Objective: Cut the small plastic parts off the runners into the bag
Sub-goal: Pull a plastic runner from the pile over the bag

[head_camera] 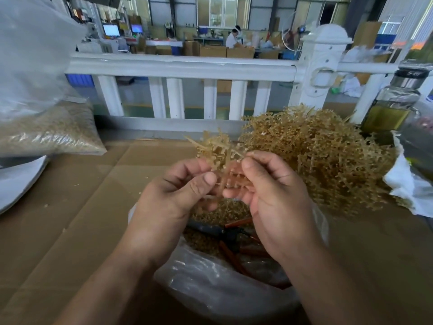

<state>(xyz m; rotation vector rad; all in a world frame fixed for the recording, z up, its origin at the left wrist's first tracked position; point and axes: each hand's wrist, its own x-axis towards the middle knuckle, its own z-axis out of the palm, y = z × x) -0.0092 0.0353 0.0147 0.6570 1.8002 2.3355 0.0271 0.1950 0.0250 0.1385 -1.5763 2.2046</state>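
A tan bunch of plastic runners (216,146) with small parts sticks up between both hands. My left hand (173,195) pinches its lower stems with thumb and fingers. My right hand (271,191) grips the same bunch from the right, fingers curled round it. Directly below the hands an open clear plastic bag (210,285) holds cut tan parts (218,214). Cutting pliers (232,238) with red-brown handles lie inside the bag on the parts, untouched. A large heap of uncut runners (316,156) lies just right of the hands.
The cardboard-covered table (70,207) carries a filled bag of tan parts (46,132) at far left, with white plastic sheet below it. A glass bottle (393,102) and crumpled white bag (407,191) stand at the right. A white railing (182,66) runs behind.
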